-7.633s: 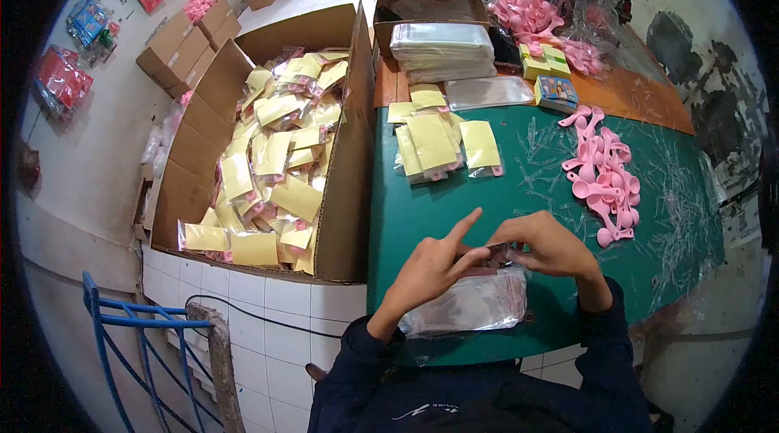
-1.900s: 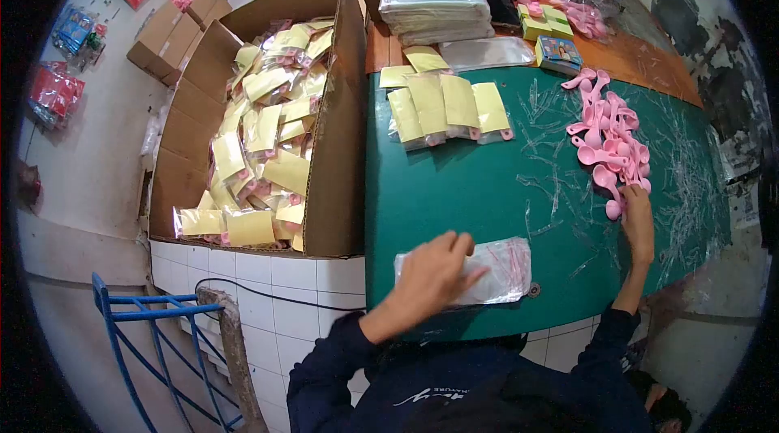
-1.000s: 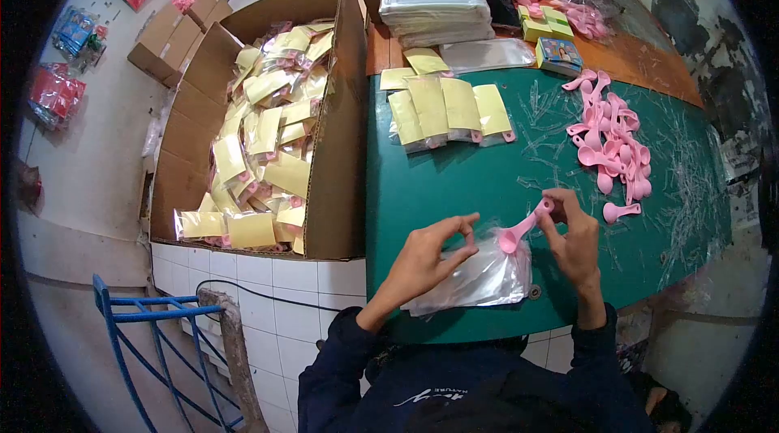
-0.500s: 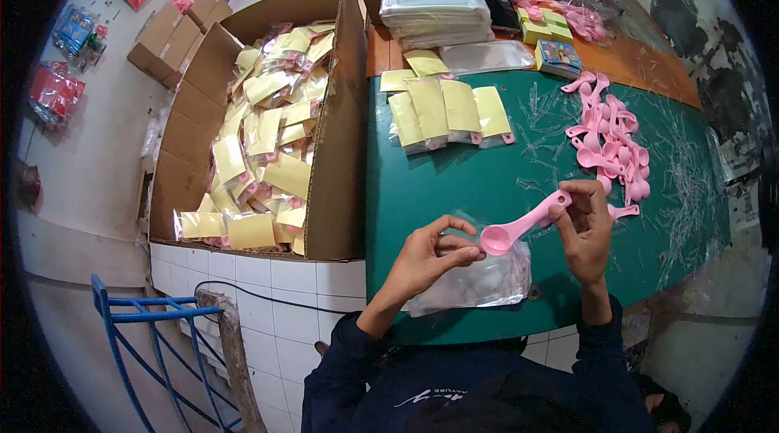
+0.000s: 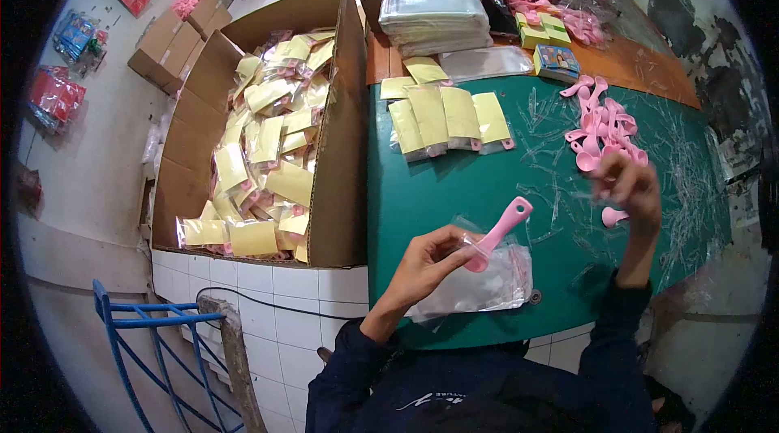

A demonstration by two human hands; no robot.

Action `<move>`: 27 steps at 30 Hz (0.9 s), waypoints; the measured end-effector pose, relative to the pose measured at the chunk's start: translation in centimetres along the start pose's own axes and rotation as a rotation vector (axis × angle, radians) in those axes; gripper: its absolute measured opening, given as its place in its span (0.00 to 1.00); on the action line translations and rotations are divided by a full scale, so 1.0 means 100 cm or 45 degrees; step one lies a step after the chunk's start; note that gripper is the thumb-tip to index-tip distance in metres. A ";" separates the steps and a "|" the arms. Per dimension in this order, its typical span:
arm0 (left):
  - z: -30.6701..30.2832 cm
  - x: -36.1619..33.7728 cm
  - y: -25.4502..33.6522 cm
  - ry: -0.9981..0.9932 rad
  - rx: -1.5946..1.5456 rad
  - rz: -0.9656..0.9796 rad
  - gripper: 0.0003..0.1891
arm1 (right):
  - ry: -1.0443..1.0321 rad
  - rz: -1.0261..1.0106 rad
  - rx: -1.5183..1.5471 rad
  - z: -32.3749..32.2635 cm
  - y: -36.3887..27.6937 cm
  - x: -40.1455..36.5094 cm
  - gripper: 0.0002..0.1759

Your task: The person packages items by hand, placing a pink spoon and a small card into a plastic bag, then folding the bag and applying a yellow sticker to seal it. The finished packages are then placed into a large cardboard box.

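My left hand [image 5: 432, 261] pinches a pink spoon [image 5: 506, 223] by its bowl end, with clear plastic around the bowl and the handle pointing up to the right. Beneath it lies a stack of clear plastic bags [image 5: 507, 280] at the table's front edge. My right hand [image 5: 629, 189] is at the lower end of the pile of pink spoons [image 5: 599, 120], its fingers curled and blurred. Whether it holds anything cannot be made out. One loose pink spoon [image 5: 613, 216] lies just below that hand.
Bagged packets with yellow cards [image 5: 461, 114] lie on the green table [image 5: 422, 214]. A large cardboard box [image 5: 339, 149] of similar packets stands at its left. Behind are stacked plastic bags [image 5: 434, 17] and small card packs [image 5: 557, 61]. Clear plastic scraps [image 5: 677, 181] lie at right.
My right hand has let go of the spoon and moved right and up to the spoon pile. My left hand now holds the spoon, which is turned more upright.
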State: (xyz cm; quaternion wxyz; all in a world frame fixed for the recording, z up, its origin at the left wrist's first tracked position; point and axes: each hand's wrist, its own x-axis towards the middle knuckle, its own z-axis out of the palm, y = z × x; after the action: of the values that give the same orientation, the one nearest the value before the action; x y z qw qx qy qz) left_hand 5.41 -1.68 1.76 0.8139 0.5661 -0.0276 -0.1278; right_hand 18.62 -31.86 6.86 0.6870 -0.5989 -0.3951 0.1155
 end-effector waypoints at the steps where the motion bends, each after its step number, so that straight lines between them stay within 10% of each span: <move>1: 0.000 -0.001 0.003 0.014 -0.016 0.029 0.09 | 0.065 0.122 -0.030 -0.028 0.008 0.008 0.06; 3: 0.004 -0.004 0.012 0.036 -0.046 0.062 0.07 | 0.461 0.536 -0.468 -0.071 0.016 0.029 0.10; 5: 0.004 -0.003 0.014 0.040 -0.097 0.143 0.07 | 0.195 1.076 -2.124 -0.138 0.054 0.035 0.13; 7: -0.001 -0.003 0.006 0.014 -0.157 0.250 0.07 | 0.097 0.770 -2.178 -0.141 0.058 0.053 0.15; 8: -0.002 -0.002 0.001 0.000 -0.206 0.297 0.07 | 0.185 0.369 -1.437 -0.149 0.063 0.067 0.15; 9: -0.001 -0.003 0.000 -0.047 -0.303 0.265 0.07 | 0.035 0.486 -1.032 -0.167 0.081 0.082 0.15; 12: 0.007 -0.001 -0.005 -0.155 -0.582 0.332 0.06 | 0.090 0.881 -1.984 -0.172 0.100 0.136 0.16; 15: 0.009 -0.005 -0.010 -0.210 -0.912 0.185 0.07 | 0.555 1.034 -1.911 -0.200 0.144 0.160 0.20; 27: 0.023 -0.001 -0.013 -0.405 -0.841 0.204 0.05 | 0.896 0.309 -2.148 -0.197 0.163 0.151 0.11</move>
State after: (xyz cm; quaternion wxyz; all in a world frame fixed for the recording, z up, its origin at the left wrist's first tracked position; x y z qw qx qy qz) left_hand 4.67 -4.15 1.35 0.9457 0.2420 -0.1551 -0.1520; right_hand 47.13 -32.62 -1.33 0.0866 -0.9392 -0.0514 -0.3283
